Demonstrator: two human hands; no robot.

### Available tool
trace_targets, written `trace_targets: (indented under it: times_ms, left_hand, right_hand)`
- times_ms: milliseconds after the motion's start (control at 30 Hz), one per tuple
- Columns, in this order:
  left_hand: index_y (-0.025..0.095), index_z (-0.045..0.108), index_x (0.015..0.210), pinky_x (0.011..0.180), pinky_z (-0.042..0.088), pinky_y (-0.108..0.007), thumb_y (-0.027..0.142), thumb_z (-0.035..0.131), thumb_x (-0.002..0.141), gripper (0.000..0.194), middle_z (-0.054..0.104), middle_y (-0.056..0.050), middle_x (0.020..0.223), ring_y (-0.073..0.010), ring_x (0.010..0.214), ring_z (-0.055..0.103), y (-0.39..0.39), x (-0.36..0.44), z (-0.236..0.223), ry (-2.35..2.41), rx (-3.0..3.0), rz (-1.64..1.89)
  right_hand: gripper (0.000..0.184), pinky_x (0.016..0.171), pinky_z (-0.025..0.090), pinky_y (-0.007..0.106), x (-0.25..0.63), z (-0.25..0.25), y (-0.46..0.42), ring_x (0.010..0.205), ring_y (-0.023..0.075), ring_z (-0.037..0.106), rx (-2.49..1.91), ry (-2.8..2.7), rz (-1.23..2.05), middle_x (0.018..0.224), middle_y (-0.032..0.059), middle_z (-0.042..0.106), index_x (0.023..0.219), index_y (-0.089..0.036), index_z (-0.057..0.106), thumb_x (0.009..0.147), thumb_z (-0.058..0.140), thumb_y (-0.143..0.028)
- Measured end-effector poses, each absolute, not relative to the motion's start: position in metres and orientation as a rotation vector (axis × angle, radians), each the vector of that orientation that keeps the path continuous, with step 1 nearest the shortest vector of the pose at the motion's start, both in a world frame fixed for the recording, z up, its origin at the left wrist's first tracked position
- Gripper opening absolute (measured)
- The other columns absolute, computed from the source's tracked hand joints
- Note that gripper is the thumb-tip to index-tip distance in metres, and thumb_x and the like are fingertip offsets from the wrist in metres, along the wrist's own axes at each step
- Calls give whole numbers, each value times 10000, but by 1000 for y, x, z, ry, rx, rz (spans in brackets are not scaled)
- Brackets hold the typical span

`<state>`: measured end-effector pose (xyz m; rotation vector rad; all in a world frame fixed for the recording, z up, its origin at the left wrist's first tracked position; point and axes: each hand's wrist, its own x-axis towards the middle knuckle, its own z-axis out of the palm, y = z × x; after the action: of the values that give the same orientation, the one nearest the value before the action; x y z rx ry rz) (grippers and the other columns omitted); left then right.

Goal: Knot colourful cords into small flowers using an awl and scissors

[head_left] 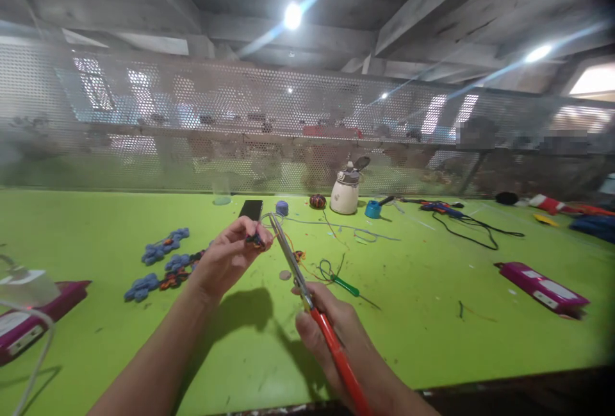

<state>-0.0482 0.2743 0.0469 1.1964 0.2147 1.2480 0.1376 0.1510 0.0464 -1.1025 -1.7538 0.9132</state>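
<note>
My left hand (233, 252) pinches a small dark crocheted piece (256, 241) with orange and blue yarn in it. In my right hand (336, 323) is a pair of scissors (331, 336) with red handles, its narrow blades pointing up toward the crocheted piece. The blades look nearly closed, beside the left fingertips. An orange strand runs from the piece past the blades toward a small orange-and-dark yarn bit (298, 256). Left of my left hand lie several blue crocheted flowers (156, 251), some joined with orange-and-dark ones.
A green-handled tool (344, 285) with a thin metal shaft lies right of the scissors. Behind are a phone (252, 209), purple yarn (282, 208), dark yarn ball (318, 201), white jug (344, 193) and blue tape roll (373, 209). Purple power strips (542, 288) lie on both sides; a perforated screen (288, 115) stands behind.
</note>
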Motion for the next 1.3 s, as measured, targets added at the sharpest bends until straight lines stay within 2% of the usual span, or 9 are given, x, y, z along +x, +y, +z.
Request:
trace_targets:
  times_ms: [233,467,667,967,1167,1300]
  left_hand:
    - [180,583,665,749,397,-290,174,697,677,114,554,-30,728,-176,794,522,270,-47,50,165,1240,1244]
    - [175,594,580,731,409,-285,175,735,633,150,540,-38,727,-182,812,518,266,-48,54,201,1247,1299]
    - [169,590,489,735,423,-285,221,787,578,222,557,-62,800,-187,853,511,266,-47,56,268,1240,1350]
    - [169,619,522,778,428,-296,217,757,633,183,559,-67,823,-189,865,511,267,-49,55,229,1282,1286]
    - [170,615,501,804,436,-311,202,761,613,186,585,-85,888,-212,911,514,266,-50,53,299,1273,1307]
    - [171,641,565,771,427,-281,192,732,655,129,580,-74,888,-179,859,513,269,-51,50,274,1281,1276]
  right_hand:
    - [411,480,259,232,145,45,145,541,98,321,-1149,-1770,803,597,-37,342,903,-156,517,860,430,-555]
    - [448,502,285,244,150,41,139,547,105,325,-1190,-1711,825,626,-29,356,989,-151,513,852,431,-570]
    - [446,532,325,256,149,37,138,587,121,378,-1191,-1688,809,675,-2,416,957,-158,521,834,455,-581]
    - [441,527,326,257,150,34,138,577,126,375,-1205,-1676,784,653,-9,412,997,-163,525,841,448,-568]
    - [414,504,292,246,152,33,138,564,123,363,-1249,-1642,753,641,-17,401,992,-175,522,846,454,-556]
    - [415,510,274,247,155,35,138,540,115,309,-1261,-1614,802,601,-37,338,952,-182,528,853,433,-574]
